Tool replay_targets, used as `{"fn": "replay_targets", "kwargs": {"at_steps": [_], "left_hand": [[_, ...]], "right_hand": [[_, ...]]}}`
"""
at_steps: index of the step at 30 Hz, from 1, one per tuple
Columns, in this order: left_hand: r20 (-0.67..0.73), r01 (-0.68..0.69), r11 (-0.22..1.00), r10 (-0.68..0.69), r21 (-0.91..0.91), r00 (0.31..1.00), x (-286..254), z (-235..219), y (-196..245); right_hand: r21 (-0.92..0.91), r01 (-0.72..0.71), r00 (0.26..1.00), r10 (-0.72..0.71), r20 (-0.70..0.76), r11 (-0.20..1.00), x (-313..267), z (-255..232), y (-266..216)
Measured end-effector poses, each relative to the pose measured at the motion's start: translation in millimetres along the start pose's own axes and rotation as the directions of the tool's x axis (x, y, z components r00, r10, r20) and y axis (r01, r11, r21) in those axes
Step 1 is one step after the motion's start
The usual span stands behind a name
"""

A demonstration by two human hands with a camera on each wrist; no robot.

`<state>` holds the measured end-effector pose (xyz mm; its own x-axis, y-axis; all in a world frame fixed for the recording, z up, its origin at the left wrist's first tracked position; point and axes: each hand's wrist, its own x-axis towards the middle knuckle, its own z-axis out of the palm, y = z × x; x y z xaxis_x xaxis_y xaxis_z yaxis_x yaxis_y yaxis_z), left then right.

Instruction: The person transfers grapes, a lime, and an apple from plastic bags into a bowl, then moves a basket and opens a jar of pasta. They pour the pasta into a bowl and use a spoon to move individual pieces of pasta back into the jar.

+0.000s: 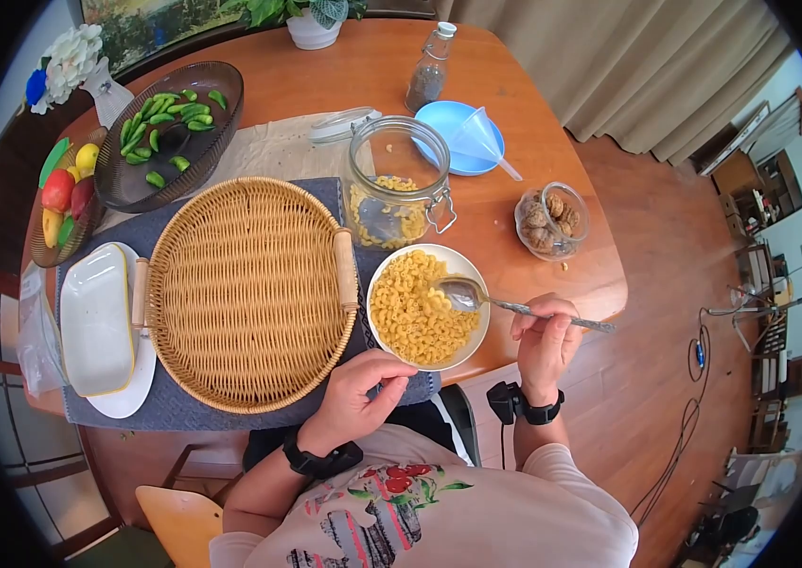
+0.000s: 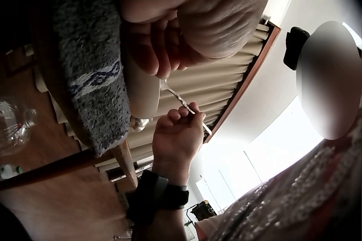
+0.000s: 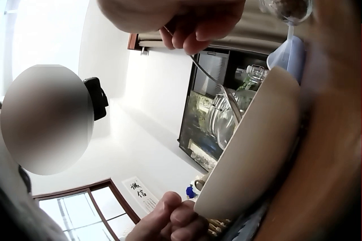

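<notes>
My right hand (image 1: 548, 341) pinches the patterned handle of a metal spoon (image 1: 462, 294). The spoon's bowl dips into elbow macaroni (image 1: 415, 317) in a white bowl (image 1: 482, 333) near the table's front edge. Loosely curled, the fingers of my left hand (image 1: 363, 393) lie right at the near left side of the bowl, with the thumb outside its rim. The left wrist view shows these fingers close against the outer wall of the bowl (image 2: 142, 91). Behind the bowl stands an uncapped clip-top glass jar (image 1: 396, 151) part full of macaroni.
A round wicker tray (image 1: 249, 293) with wooden handles sits left of the bowl on a blue-grey towel (image 1: 202, 417). Beyond are a blue plate with a funnel (image 1: 481, 137), a swing-top bottle (image 1: 429, 71), a walnut container (image 1: 552, 222), white dishes (image 1: 98, 322) and a dish of green peppers (image 1: 202, 156).
</notes>
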<state>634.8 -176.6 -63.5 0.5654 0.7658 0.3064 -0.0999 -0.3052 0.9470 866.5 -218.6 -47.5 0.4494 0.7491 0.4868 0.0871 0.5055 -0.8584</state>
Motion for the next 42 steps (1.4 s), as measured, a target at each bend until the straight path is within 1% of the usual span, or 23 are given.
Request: {"fn": "replay_targets", "kwargs": {"at_steps": [1,2,4,5,7,8,10,11,13,14,16,20,22,23,25,29,31,32,34,35,37,42], "left_hand": [[0.001,0.004,1.000,-0.004,-0.005,1.000,0,0,0],[0.002,0.004,1.000,-0.004,-0.005,1.000,0,0,-1],[-0.008,0.001,1.000,-0.001,-0.016,1.000,0,1,-1],[-0.009,0.001,1.000,-0.001,-0.016,1.000,0,1,-1],[0.005,-0.002,1.000,0.002,0.007,1.000,0,-1,0],[0.004,-0.002,1.000,0.001,0.007,1.000,1,-1,1],[0.009,-0.010,1.000,0.010,0.017,1.000,1,-1,2],[0.011,-0.010,1.000,0.010,0.017,1.000,1,0,1],[-0.001,-0.035,0.999,0.035,-0.003,0.999,1,1,-1],[-0.001,-0.035,0.999,0.035,-0.003,0.999,1,1,-1],[0.004,-0.038,0.999,0.038,-0.001,0.999,1,0,-1],[0.009,-0.049,0.999,0.049,0.009,0.999,1,0,-2],[0.011,-0.041,0.999,0.041,-0.001,0.999,1,0,-2],[0.011,-0.041,0.999,0.041,-0.001,0.999,0,0,-2],[0.011,-0.040,0.999,0.040,0.002,0.999,0,0,-3],[0.016,-0.040,0.999,0.040,-0.006,0.999,0,0,-2],[0.014,-0.030,1.000,0.030,-0.006,0.999,0,0,-2],[0.015,-0.030,1.000,0.030,-0.005,0.999,0,0,-3],[0.017,-0.035,0.999,0.035,-0.004,0.999,0,0,-3],[0.016,-0.035,0.999,0.035,-0.002,0.999,0,0,-3],[0.017,-0.048,0.999,0.048,0.016,0.999,1,0,-3],[0.014,-0.035,0.999,0.035,0.003,0.999,0,0,-2]], "right_hand": [[-0.012,0.051,0.998,-0.050,0.027,0.999,0,0,-2],[-0.013,0.051,0.998,-0.051,0.027,0.999,1,0,-2],[-0.051,0.098,0.994,-0.101,-0.046,0.994,4,2,-3],[-0.052,0.098,0.994,-0.101,-0.046,0.994,4,1,-2],[-0.201,0.124,0.986,-0.144,-0.088,0.972,5,0,0],[-0.200,0.124,0.986,-0.143,-0.087,0.972,4,0,0],[-0.332,0.150,0.985,-0.169,-0.028,0.931,3,-1,0],[-0.333,0.149,0.985,-0.169,-0.029,0.931,3,-2,0],[-0.499,0.242,0.969,-0.233,0.083,0.832,2,-4,2],[-0.499,0.242,0.969,-0.233,0.082,0.832,3,-3,2],[-0.583,0.306,0.952,-0.252,0.174,0.752,6,1,0],[-0.581,0.289,0.957,-0.218,0.191,0.761,7,1,2],[-0.513,0.196,0.980,-0.161,0.112,0.836,6,-1,5],[-0.513,0.197,0.980,-0.162,0.112,0.836,6,-2,6],[-0.475,0.125,0.992,-0.115,0.049,0.871,6,-5,7],[-0.472,0.106,0.994,-0.107,0.024,0.875,5,-5,9],[-0.367,0.030,0.999,-0.037,-0.012,0.930,4,-2,12],[-0.366,0.030,0.999,-0.037,-0.013,0.930,4,-1,14],[-0.207,-0.160,0.985,0.142,-0.099,0.965,5,0,18],[-0.205,-0.160,0.985,0.142,-0.098,0.966,5,1,18],[-0.149,-0.252,0.954,0.221,-0.201,0.956,6,2,19],[-0.115,-0.212,0.959,0.184,-0.214,0.971,6,-3,16]]}}
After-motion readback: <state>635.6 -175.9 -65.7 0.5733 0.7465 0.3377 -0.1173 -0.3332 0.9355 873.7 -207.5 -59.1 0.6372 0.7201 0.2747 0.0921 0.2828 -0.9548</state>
